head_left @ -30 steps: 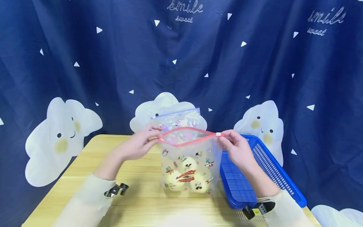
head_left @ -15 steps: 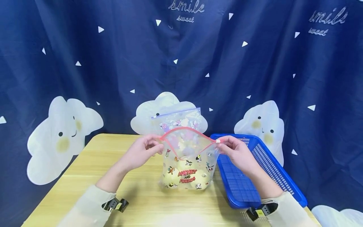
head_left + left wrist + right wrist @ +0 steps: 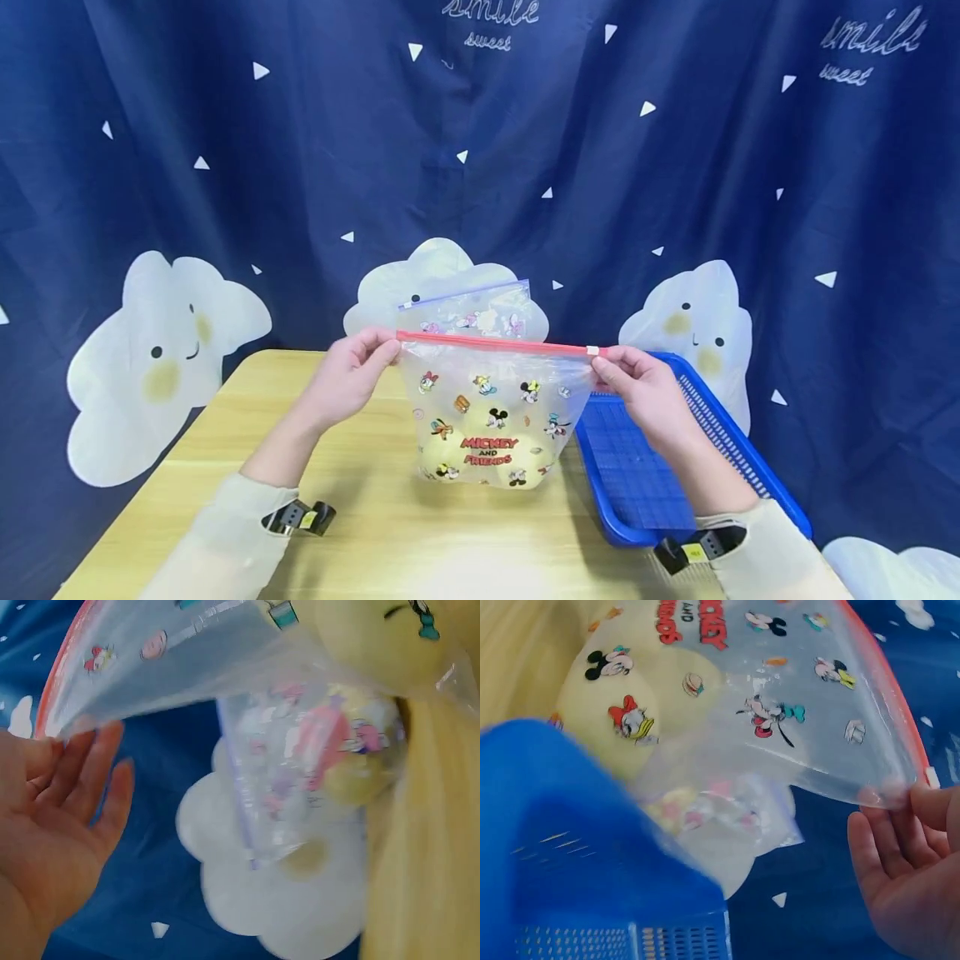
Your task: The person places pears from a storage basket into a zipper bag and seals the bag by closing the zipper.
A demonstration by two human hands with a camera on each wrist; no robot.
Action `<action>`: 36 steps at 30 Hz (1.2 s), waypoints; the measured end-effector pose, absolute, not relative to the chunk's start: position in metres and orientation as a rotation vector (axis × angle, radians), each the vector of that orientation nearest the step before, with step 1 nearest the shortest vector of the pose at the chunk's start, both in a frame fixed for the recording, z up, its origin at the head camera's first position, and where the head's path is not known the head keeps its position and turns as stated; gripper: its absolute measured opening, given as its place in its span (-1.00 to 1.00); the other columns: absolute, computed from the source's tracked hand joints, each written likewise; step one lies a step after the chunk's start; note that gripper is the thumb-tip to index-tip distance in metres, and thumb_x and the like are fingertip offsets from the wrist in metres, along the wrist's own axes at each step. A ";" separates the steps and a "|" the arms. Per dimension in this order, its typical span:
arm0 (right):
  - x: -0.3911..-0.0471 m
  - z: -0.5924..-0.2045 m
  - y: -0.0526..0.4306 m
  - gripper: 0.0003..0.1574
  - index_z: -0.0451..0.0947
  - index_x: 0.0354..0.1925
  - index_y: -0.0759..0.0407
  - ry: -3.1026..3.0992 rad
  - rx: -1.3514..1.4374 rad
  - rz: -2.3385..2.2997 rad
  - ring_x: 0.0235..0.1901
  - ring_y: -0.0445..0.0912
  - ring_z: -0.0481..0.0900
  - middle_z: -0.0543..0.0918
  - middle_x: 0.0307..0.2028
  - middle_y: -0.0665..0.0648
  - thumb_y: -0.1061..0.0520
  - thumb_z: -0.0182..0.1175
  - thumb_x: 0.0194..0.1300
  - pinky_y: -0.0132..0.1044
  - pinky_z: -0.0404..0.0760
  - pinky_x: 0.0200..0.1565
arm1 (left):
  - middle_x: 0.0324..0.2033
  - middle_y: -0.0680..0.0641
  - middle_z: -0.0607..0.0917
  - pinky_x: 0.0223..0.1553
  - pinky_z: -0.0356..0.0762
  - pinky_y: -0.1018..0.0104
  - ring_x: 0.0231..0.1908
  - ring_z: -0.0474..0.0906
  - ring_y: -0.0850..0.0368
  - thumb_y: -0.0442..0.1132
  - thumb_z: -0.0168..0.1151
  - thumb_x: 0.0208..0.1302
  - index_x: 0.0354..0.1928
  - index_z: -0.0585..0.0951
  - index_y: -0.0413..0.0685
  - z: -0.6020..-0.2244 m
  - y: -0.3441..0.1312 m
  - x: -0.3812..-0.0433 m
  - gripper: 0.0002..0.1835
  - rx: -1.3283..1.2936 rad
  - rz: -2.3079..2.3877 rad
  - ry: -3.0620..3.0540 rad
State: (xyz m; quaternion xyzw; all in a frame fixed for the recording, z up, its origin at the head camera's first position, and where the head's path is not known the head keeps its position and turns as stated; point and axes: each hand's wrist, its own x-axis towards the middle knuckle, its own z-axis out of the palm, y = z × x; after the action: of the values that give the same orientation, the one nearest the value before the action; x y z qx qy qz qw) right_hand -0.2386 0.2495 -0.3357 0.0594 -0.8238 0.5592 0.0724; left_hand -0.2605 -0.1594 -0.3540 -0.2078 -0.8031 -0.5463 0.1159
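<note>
A clear slider zip bag [image 3: 487,392] with cartoon prints and red "Mickey and Friends" lettering hangs upright between my hands. Pale yellow round things [image 3: 367,645] bulge in its lower part. My left hand [image 3: 348,375] pinches the left end of the red zip strip [image 3: 487,342] between thumb and fingers. At the other end, my right hand [image 3: 652,392] pinches the corner just beside the white slider [image 3: 592,351]. The strip runs straight and taut, its two edges lying together. In the right wrist view, the right thumb presses the bag's corner against the fingers.
Behind the held bag stands another clear bag [image 3: 480,312] with a purple zip strip and pink prints. A blue plastic basket [image 3: 637,467] sits to the right on the wooden table [image 3: 360,517]. A dark blue curtain [image 3: 450,192] with clouds hangs behind.
The bag's mouth gaped, wider half a second ago; now it is drawn flat and straight. My hands have moved apart and slightly up, and the bag's bottom has risen a little.
</note>
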 end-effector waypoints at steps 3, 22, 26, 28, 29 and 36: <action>-0.240 -0.343 0.247 -0.58 0.65 0.16 0.34 -2.499 0.234 1.689 -0.10 -0.20 0.78 0.84 -0.02 0.12 -0.01 0.26 0.66 -0.38 0.78 0.05 | -0.02 -0.24 0.81 0.11 0.74 0.33 -0.03 0.78 0.14 -0.21 0.05 0.76 0.14 0.59 -0.33 -0.364 -0.160 -0.261 -0.71 -0.701 -1.740 -2.377; -0.245 -0.352 0.248 -0.63 0.66 0.13 0.36 -2.457 0.276 1.713 -0.16 -0.19 0.82 0.86 -0.10 0.15 0.06 0.29 0.64 -0.32 0.83 0.00 | -0.03 -0.11 0.88 0.00 0.69 0.34 -0.08 0.74 0.20 -0.11 0.36 0.58 0.13 0.78 -0.09 -0.379 -0.162 -0.257 -0.73 -0.477 -1.576 -2.394; -0.246 -0.352 0.247 -0.64 0.63 0.11 0.40 -2.414 0.316 1.739 -0.16 -0.21 0.81 0.86 -0.16 0.08 0.09 0.29 0.64 -0.31 0.84 -0.03 | 0.20 -0.08 0.78 0.31 0.60 0.07 0.24 0.66 0.05 -0.12 0.47 0.47 0.30 0.71 0.00 -0.357 -0.144 -0.254 -0.57 -0.564 -1.388 -2.321; -0.246 -0.352 0.246 -0.64 0.62 0.11 0.41 -2.409 0.330 1.758 -0.16 -0.22 0.81 0.86 -0.18 0.04 0.10 0.29 0.64 -0.29 0.84 -0.02 | 0.26 -0.09 0.75 0.42 0.53 -0.08 0.34 0.61 -0.04 -0.16 0.51 0.40 0.31 0.70 -0.02 -0.340 -0.122 -0.251 -0.53 -0.654 -1.268 -2.298; -0.245 -0.352 0.245 -0.64 0.63 0.11 0.40 -2.410 0.332 1.762 -0.15 -0.22 0.81 0.86 -0.18 0.02 0.09 0.29 0.64 -0.28 0.84 -0.02 | 0.24 -0.08 0.76 0.42 0.54 -0.10 0.34 0.62 -0.07 -0.15 0.52 0.39 0.27 0.73 -0.02 -0.332 -0.109 -0.251 -0.56 -0.699 -1.200 -2.309; -0.243 -0.352 0.244 -0.64 0.62 0.12 0.43 -2.395 0.342 1.778 -0.15 -0.22 0.81 0.85 -0.21 -0.04 0.12 0.29 0.64 -0.23 0.85 0.00 | 0.10 -0.04 0.83 0.24 0.73 0.08 0.16 0.75 -0.01 -0.06 0.43 0.48 0.18 0.80 -0.02 -0.302 -0.012 -0.261 -0.66 -0.975 -0.891 -2.552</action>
State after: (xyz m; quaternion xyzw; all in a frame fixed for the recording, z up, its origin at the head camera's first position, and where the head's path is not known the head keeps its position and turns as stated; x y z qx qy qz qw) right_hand -0.2434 0.2436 -0.3520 0.1135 -0.7958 0.5908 0.0693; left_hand -0.2608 -0.0120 -0.3023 -0.3362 -0.8802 -0.3073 0.1337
